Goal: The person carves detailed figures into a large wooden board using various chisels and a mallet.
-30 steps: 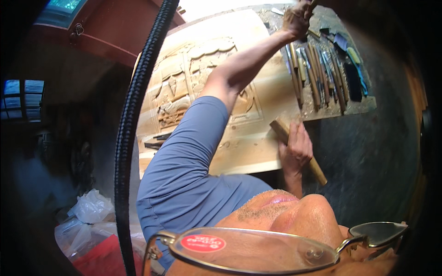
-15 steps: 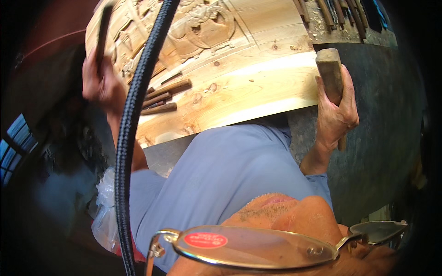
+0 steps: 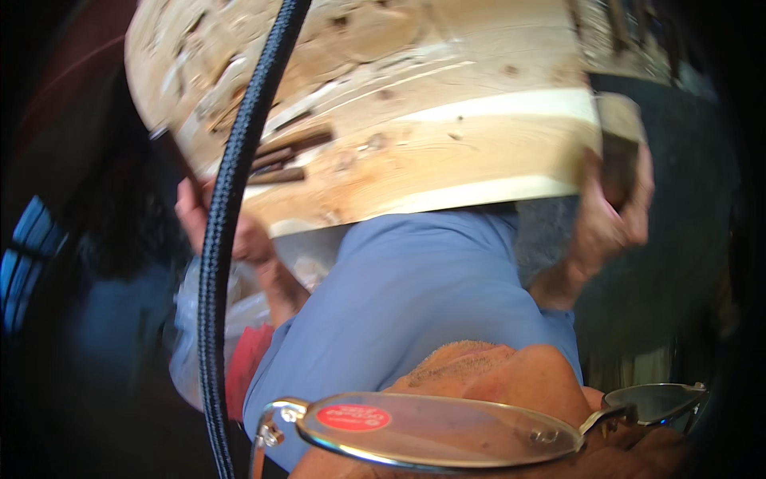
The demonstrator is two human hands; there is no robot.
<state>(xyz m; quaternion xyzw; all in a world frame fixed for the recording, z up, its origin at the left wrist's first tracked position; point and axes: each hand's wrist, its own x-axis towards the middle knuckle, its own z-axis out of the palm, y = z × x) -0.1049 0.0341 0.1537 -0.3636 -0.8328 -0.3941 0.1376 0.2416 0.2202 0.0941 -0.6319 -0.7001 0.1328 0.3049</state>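
Observation:
My left hand (image 3: 249,238) is closed around a dark carving chisel (image 3: 172,153) beside the board's left edge. Part of this hand is hidden behind a black braided cable, and the chisel's lower end does not show. At the board's right edge my right hand (image 3: 610,219) grips a wooden mallet (image 3: 621,132), its blocky head pointing up. Between my hands lies the pale wooden board (image 3: 431,148), carved in relief over its far part and plain along its near strip. Several wood-handled chisels (image 3: 297,142) rest on it at the left. Motion blurs the scene.
The black braided cable (image 3: 239,168) crosses the view from top to bottom. More tools (image 3: 618,24) lie among shavings at the far right. A clear plastic bag (image 3: 187,343) and something red (image 3: 246,367) are low on the left.
My left hand has come down and inward with the chisel, which now tilts to the left. My right hand and mallet appear farther right and slightly lower. The whole view has shifted a little.

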